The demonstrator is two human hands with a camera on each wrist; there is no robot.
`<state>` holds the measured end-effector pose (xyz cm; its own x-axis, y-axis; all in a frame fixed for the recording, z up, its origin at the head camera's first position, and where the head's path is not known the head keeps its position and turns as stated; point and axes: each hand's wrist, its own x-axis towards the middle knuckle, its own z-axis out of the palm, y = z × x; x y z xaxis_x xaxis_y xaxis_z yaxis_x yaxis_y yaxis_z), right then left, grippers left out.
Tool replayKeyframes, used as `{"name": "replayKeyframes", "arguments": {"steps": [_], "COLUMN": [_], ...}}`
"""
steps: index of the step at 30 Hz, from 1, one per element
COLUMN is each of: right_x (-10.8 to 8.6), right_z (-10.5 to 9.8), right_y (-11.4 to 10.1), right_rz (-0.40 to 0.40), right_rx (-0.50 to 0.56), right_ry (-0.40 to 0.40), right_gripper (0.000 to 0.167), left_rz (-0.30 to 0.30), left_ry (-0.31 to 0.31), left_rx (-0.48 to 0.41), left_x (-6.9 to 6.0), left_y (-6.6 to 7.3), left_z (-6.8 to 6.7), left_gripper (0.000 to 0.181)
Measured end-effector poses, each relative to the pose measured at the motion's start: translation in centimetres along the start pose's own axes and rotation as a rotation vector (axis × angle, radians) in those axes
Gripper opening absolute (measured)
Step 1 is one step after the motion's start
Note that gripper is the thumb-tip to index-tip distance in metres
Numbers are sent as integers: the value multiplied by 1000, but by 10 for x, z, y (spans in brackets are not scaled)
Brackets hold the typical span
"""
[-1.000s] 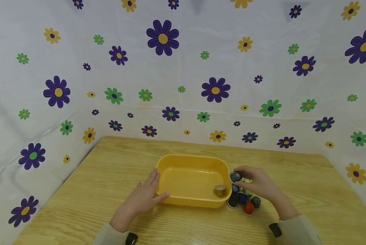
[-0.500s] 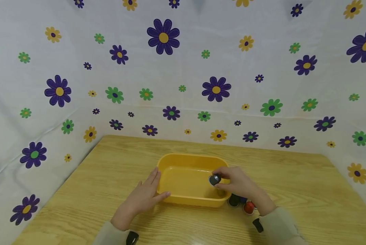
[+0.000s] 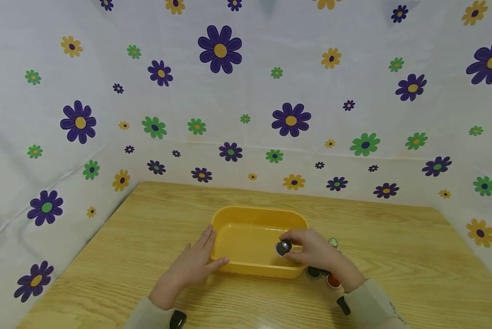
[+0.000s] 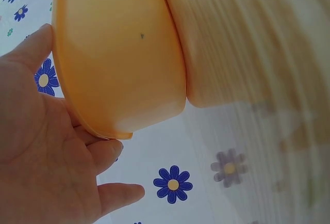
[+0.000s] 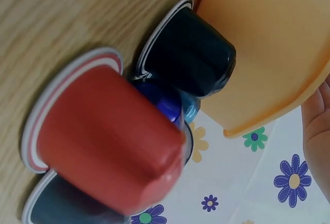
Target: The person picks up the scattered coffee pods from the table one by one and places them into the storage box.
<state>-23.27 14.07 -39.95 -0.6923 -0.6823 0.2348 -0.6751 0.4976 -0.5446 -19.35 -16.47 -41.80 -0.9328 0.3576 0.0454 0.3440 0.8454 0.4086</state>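
Note:
A dark coffee capsule with a pale rim is pinched between the thumb and fingers of my right hand, over the right part of a yellow plastic tub. My left hand rests on the tub's left end, fingers extended along the rim and the thumb at its front corner. In the right wrist view, a red capsule, a dark green capsule, a blue capsule and a dark teal capsule cluster beside the tub. The pinched capsule is out of that view.
A pale green capsule shows behind my right forearm, which covers part of the cluster. The wooden table meets a white flower-printed sheet at the back and sides.
My right hand has carried the dark capsule leftward from beside the tub to over its inside, then slightly lower. The gold capsule in the tub is now hidden. My left hand has stayed put.

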Motion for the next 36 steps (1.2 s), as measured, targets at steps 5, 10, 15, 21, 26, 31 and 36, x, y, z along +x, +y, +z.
{"name": "replayKeyframes", "arguments": {"steps": [5,10,15,21,26,31,36], "right_x": [0,-2,-3,-5,-9,-16,-24], "right_z": [1,2,2,1,-1,-4,-11], "right_y": [-2,-3,-2,-3,0,5,6], "right_rz": [11,39,51,36,5,-2,5], "right_rx": [5,8,17,18,-17,-58,-98], "right_ry": [-12,-33,-43,-34,-7,5,11], "right_gripper": [34,33,33,32,30,30,32], "left_rz": [-6,-5,-8,-12,-10,-4,-1], "left_ry": [-5,-7,-9,-9,-7,-7,-3], "left_rx": [-5,-7,-9,-5,-4,2,3], "left_x": [0,0,0,0,0,-1,-1], "left_y": [0,-1,0,1,2,3,2], "left_z": [1,1,2,1,1,0,-1], "left_gripper": [83,83,83,83,82,82,82]}}
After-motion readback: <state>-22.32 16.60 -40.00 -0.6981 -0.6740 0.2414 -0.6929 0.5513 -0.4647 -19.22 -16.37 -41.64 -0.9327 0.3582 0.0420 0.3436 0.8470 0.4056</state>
